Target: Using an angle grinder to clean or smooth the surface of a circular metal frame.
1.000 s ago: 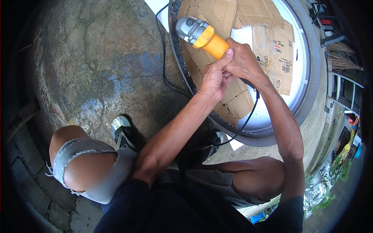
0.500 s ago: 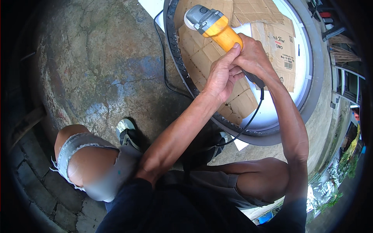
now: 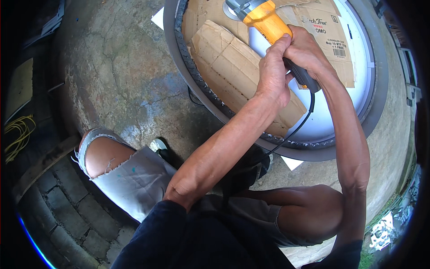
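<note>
While the right hand (image 3: 307, 49) is closed round the rear body of the yellow-and-grey angle grinder (image 3: 267, 22), the left hand (image 3: 273, 74) sits just beside it on the near left, thumb up against the right fingers; left fingers partly hidden, can't tell if they grip. Tool is at the far side of the scene, over the round grey frame (image 3: 380, 89), head pointing far left, black handle toward near right. Pale disc (image 3: 229, 11) shows at the left of the head, over brown cardboard (image 3: 228, 60); touching or apart, can't tell. Spinning or not, can't tell either.

For good handling, the left hand would probably serve better farther forward on the body, behind the disc, than bunched with the right: more leverage against twist. Both hands bare, so fingers want to be well clear of the disc. Cord (image 3: 299, 127) leaves the handle and crosses the near rim; best slack on this near side, away from the disc. Cardboard pieces look loose over the white panel (image 3: 320, 119); a snagged flap could jerk the tool, so light contact and a steady angle seem sensible. Frame lies low over the concrete floor (image 3: 116, 71); worth checking it sits firm.
</note>
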Motion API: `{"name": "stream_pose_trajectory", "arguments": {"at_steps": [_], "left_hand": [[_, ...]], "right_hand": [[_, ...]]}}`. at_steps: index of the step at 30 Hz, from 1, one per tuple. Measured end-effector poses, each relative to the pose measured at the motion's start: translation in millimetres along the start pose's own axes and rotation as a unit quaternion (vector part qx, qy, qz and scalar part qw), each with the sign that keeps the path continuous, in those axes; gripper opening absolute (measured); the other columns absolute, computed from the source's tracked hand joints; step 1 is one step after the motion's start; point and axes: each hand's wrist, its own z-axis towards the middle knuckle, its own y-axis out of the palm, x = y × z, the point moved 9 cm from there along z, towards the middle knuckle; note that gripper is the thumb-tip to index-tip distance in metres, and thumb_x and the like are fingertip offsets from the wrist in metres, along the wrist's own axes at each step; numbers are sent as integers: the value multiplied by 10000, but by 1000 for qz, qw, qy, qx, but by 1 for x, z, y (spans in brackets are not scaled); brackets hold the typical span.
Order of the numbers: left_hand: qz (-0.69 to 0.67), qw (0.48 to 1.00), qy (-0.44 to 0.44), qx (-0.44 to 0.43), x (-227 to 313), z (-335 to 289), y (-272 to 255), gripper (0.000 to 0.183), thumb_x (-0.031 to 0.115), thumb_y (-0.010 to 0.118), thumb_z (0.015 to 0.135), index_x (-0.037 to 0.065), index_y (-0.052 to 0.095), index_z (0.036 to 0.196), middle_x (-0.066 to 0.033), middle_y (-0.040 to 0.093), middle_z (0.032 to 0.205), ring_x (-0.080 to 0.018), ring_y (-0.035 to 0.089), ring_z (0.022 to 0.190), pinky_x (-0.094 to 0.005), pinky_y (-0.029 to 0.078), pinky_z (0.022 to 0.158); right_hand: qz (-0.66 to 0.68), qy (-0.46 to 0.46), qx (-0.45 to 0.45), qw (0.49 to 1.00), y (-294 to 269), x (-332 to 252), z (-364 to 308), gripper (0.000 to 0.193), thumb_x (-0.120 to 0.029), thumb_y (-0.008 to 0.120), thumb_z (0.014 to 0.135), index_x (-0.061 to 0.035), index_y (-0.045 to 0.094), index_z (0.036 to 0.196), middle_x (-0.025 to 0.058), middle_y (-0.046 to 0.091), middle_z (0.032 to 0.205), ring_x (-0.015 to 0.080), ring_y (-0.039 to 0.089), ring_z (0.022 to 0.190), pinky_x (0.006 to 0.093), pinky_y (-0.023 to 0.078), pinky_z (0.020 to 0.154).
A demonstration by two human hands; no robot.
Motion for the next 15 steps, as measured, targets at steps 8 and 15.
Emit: {"name": "stream_pose_trajectory", "arguments": {"at_steps": [8, 15], "left_hand": [[59, 998, -8, 15, 10, 1, 12, 616, 457, 638, 916, 28, 490, 1333, -142, 570, 1230, -226, 566, 1141, -436, 419, 1025], [15, 999, -39, -15, 36, 9, -12, 655, 463, 689, 887, 52, 473, 1350, -142, 561, 1278, -236, 572, 1137, -416, 412, 1025]], "right_hand": [[72, -18, 28, 997, -10, -4, 0, 370, -187, 687, 757, 32, 663, 1055, 188, 721, 924, 271, 710, 837, 390, 542, 741], [26, -4, -21, 999, 14, -39, 13, 379, -194, 692, 753, 5, 665, 1074, 179, 724, 948, 284, 709, 884, 406, 535, 789]]}}
